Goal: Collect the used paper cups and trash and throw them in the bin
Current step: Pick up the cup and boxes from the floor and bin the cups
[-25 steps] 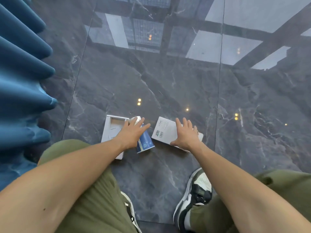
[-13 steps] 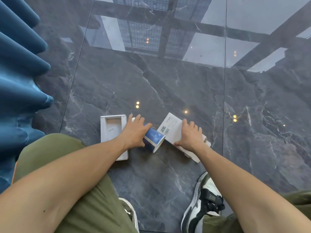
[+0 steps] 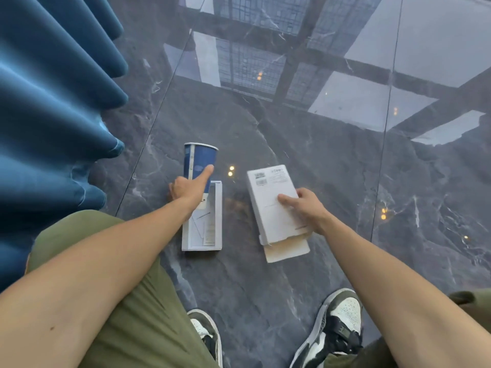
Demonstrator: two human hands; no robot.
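The left hand [image 3: 189, 188] grips a blue paper cup [image 3: 199, 161], thumb laid along its side and the other fingers wrapped behind it, holding it with its rim pointing away from the person, above the far end of an open white box tray [image 3: 215, 221] that lies on the dark marble floor [image 3: 265, 288]. A few paper slips sit inside the tray. To the right, well apart from the tray, the right hand [image 3: 305, 208] clasps a closed white box [image 3: 268, 203] with printed labels at its far end, thumb on top; a beige insert [image 3: 288, 248] sticks out from its near end. Blue curtain [image 3: 53, 115] folds hang at the left. Two green-and-white sneakers [image 3: 337, 328] stand on the floor below.
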